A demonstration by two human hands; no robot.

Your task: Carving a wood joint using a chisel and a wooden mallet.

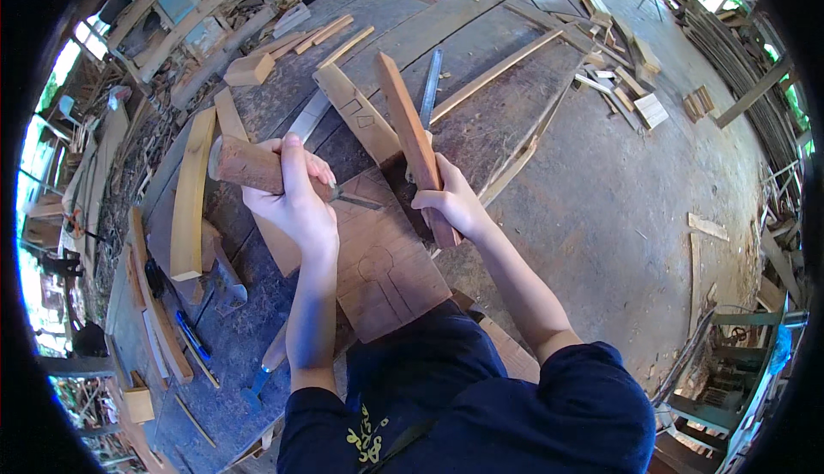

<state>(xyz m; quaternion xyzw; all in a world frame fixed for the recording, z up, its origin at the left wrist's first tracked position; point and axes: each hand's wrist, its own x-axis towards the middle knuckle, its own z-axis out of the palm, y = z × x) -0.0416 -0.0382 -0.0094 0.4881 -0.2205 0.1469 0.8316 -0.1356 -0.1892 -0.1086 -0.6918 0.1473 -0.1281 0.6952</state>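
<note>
Plainly, the left hand (pixel 296 195) is curled tightly round the brown, cylindrical wooden handle (pixel 253 167) of a chisel-like tool, whose narrow, dark metal blade (pixel 360 202) points rightward over the far end of a flat, reddish-brown wooden board (pixel 386 268). Whether the blade touches that board cannot be told. The right hand (pixel 452 203) grips the lower part of a long, squared, reddish-brown wooden bar (pixel 403 113), thumb laid across it, and holds it aslant by the board's far right corner. A dark outline, round-headed with a straight stem, is drawn on the board's face.

Just beyond the board lies a pale wooden plank (pixel 356 113) marked with small angular shapes; farther beyond it is a slim, bluish metal strip (pixel 431 88). Left of the board rests a curved, yellowish wooden piece (pixel 191 195), and well to its near left, a slender blue pen-like object (pixel 191 337).
</note>
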